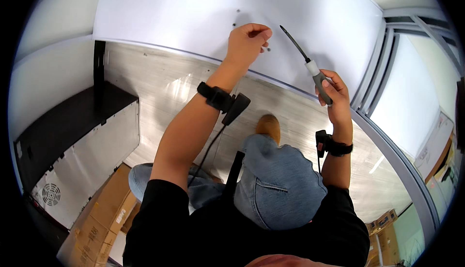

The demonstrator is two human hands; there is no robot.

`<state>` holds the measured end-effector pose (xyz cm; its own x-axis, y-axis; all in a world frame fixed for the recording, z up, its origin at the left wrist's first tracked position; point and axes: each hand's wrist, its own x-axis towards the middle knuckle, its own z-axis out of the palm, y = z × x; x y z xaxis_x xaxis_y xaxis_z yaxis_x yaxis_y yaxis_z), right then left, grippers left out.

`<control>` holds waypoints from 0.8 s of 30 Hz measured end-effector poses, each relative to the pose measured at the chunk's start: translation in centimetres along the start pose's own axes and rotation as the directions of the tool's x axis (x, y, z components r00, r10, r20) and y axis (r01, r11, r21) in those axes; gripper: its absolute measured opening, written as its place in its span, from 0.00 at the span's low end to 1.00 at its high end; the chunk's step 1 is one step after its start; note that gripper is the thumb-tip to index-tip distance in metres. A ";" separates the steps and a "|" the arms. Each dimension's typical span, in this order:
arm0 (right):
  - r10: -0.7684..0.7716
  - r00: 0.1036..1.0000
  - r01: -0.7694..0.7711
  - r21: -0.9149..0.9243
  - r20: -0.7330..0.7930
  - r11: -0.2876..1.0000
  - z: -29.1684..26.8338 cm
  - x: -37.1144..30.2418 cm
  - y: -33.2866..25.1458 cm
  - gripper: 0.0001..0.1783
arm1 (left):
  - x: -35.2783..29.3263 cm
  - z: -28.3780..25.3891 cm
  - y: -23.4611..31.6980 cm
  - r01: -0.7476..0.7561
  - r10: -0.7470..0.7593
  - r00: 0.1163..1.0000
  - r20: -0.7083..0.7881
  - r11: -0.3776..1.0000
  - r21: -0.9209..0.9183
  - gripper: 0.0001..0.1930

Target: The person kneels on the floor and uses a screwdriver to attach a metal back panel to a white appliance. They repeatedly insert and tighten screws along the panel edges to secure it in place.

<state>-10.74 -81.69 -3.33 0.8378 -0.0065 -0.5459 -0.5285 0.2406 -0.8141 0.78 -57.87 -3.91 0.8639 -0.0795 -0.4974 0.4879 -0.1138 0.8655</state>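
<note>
My right hand (334, 91) is wrapped round the grey and white handle of a screwdriver (315, 72). Its dark shaft points up and to the left, with the tip above a white tabletop (160, 10) and touching nothing. Over the same top, my left hand (246, 43) has thumb and forefinger pinched together; whatever is between them is too small to make out. Small dark screw-like dots lie in a row just beyond the left hand, one of them a dot (238, 11). Another small piece (269, 49) sits just right of its lower fingers.
At the left stands a black and silver computer case (87, 146), with a cardboard box (104, 213) nearer me. Grey metal framing (387, 68) edges the right side. Below the tabletop's front edge are a pale wood-look floor (169, 88) and my brown shoe (269, 127).
</note>
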 end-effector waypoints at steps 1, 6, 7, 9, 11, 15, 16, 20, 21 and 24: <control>0.007 1.000 -0.007 0.002 0.029 1.000 0.7 0.0 -0.7 0.16 | -1.0 -1.0 0.7 0.166 -0.161 0.986 0.040 0.943 -0.289 0.08; 0.043 0.967 -0.006 -0.146 0.252 0.989 5.7 0.0 -4.3 0.15 | -5.4 -7.3 1.1 0.195 -0.182 0.979 0.095 0.681 -0.706 0.09; 0.048 0.957 0.009 -0.195 0.286 0.981 7.3 0.0 -4.9 0.15 | -6.3 -8.6 0.9 0.177 -0.177 0.981 0.082 0.639 -0.749 0.09; 0.074 0.936 0.028 -0.283 0.345 0.959 10.4 0.2 -5.9 0.15 | -8.2 -11.5 0.2 0.128 -0.176 0.984 0.031 0.568 -0.813 0.09; 0.116 0.912 0.036 -0.359 0.393 0.933 13.5 0.5 -6.5 0.16 | -10.2 -14.1 -0.3 0.068 -0.177 0.984 -0.024 0.495 -0.866 0.08; 0.175 0.859 0.082 -0.467 0.481 0.880 20.5 -0.2 -6.9 0.16 | -15.4 -19.4 -2.0 -0.082 -0.177 0.970 -0.166 0.404 -0.911 0.07; 0.199 0.838 0.089 -0.487 0.509 0.869 22.1 -0.3 -6.7 0.16 | -16.5 -20.6 -2.6 -0.121 -0.171 0.964 -0.202 0.395 -0.911 0.07; 0.284 0.744 0.161 -0.575 0.605 0.802 27.7 -1.2 -6.2 0.16 | -20.9 -24.2 -4.6 -0.223 -0.221 0.925 -0.310 0.347 -0.911 0.07; 0.297 0.725 0.193 -0.597 0.622 0.778 29.0 -1.3 -5.9 0.16 | -21.7 -25.0 -5.1 -0.250 -0.226 0.914 -0.337 0.340 -0.907 0.07; 0.333 0.687 0.302 -0.670 0.647 0.679 32.7 -1.9 -5.5 0.16 | -24.0 -27.0 -6.4 -0.306 -0.250 0.882 -0.399 0.338 -0.890 0.07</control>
<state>-4.94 -51.28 8.68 0.4877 0.7031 -0.5174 -0.1974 -0.4885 -0.8499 -19.69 -28.48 4.04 0.6900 0.3532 -0.6318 0.0122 0.8670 0.4981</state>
